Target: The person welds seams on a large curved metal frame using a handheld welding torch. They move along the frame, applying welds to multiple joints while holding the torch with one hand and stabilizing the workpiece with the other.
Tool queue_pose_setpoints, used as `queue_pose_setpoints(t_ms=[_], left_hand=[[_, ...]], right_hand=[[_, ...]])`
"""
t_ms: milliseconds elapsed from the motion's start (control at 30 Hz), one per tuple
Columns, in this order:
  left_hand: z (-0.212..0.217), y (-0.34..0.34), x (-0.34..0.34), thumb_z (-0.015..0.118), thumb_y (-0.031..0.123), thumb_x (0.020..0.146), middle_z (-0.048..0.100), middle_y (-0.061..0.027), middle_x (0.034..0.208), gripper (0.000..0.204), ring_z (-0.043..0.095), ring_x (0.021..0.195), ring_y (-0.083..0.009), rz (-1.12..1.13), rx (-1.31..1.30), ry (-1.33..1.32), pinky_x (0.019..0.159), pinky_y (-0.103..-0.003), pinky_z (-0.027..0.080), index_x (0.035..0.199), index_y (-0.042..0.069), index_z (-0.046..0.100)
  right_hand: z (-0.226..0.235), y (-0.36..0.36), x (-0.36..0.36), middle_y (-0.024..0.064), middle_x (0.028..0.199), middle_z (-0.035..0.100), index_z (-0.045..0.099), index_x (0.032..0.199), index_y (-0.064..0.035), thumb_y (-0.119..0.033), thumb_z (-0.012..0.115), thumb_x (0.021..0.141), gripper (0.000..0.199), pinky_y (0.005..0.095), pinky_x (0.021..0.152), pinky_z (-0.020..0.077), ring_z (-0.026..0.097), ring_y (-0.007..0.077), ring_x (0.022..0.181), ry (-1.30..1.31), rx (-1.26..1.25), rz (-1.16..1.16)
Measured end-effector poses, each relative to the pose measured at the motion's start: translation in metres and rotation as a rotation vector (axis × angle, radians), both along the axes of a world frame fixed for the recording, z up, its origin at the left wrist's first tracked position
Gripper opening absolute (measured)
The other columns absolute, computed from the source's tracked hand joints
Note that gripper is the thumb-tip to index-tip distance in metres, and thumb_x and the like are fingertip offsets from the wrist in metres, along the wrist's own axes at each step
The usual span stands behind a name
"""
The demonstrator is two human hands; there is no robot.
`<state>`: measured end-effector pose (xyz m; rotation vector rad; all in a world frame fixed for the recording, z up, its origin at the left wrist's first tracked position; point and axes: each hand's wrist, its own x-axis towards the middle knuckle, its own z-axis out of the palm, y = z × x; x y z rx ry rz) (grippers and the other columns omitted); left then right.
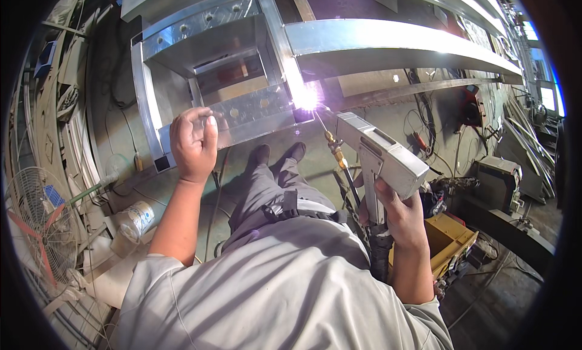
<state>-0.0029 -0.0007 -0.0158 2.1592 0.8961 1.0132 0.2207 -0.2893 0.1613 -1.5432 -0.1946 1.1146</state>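
head view: the right hand (401, 220) is wrapped tight round the grip of a grey welding gun (381, 156), fingers fully closed on the handle, with a thick hose (380, 259) hanging from its base. the gun's thin brass nozzle (332, 141) points up and left to a bright arc (308, 98) at the corner of a metal frame (209, 29). the gun looks stiff and fairly weighty, front-heavy with that boxy head, and the hose likely drags on it, so the pistol handle seems the only sound place to hold (the nozzle end will be hot).

the left hand (194, 145) is curled at the frame's lower bar (254, 116), thumb and fingers bent; i cannot tell whether it grips the bar or only rests against it. the frame is sheet-metal channel, rigid, probably heavy and sharp along its cut edges, and slick on its bright faces; near the arc it is likely too hot to touch.

room: a long beam (400, 44) runs right from the joint, just above the gun, so there is little space to lift. below, the person's legs and shoes (279, 153) stand close under the frame. a fan (39, 220) and a roll (136, 220) sit well to the left, a yellow box (448, 241) just beside the right forearm. cables trail over the floor (436, 113) to the right.
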Motion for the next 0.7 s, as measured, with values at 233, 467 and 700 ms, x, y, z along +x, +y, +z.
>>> queue_pose_setpoints(t_ms=[233, 467, 700], left_hand=[[-0.003, 0.000, 0.000, 0.073, 0.010, 0.096, 0.075, -0.0090, 0.106, 0.016, 0.070, 0.100, -0.0320, 0.001, -0.025, -0.028, 0.093, -0.043, 0.052, 0.111, 0.005, 0.068], [-0.005, 0.000, -0.002, 0.074, 0.011, 0.097, 0.075, -0.0087, 0.105, 0.016, 0.070, 0.100, -0.0308, 0.009, -0.053, -0.037, 0.093, -0.042, 0.053, 0.110, 0.006, 0.069], [-0.002, 0.000, 0.000, 0.074, 0.012, 0.097, 0.075, -0.0087, 0.106, 0.016, 0.070, 0.102, -0.0305, 0.008, -0.038, -0.036, 0.094, -0.041, 0.053, 0.111, 0.006, 0.069]], right_hand=[[0.001, -0.009, -0.002, 0.0151, 0.126, 0.067, 0.051, 0.150, 0.0003, -0.014, 0.069, 0.107, 0.049, 0.0323, 0.057, 0.0615, 0.071, 0.0220, 0.112, 0.030, -0.014, -0.001], [0.001, -0.013, -0.006, 0.0159, 0.124, 0.068, 0.051, 0.150, -0.0001, -0.012, 0.068, 0.108, 0.047, 0.0331, 0.057, 0.0612, 0.071, 0.0219, 0.106, 0.020, -0.017, -0.003], [0.001, -0.018, -0.010, 0.0142, 0.126, 0.066, 0.050, 0.151, 0.0005, -0.011, 0.068, 0.107, 0.048, 0.0334, 0.057, 0.0622, 0.070, 0.0228, 0.113, 0.024, -0.016, -0.005]])
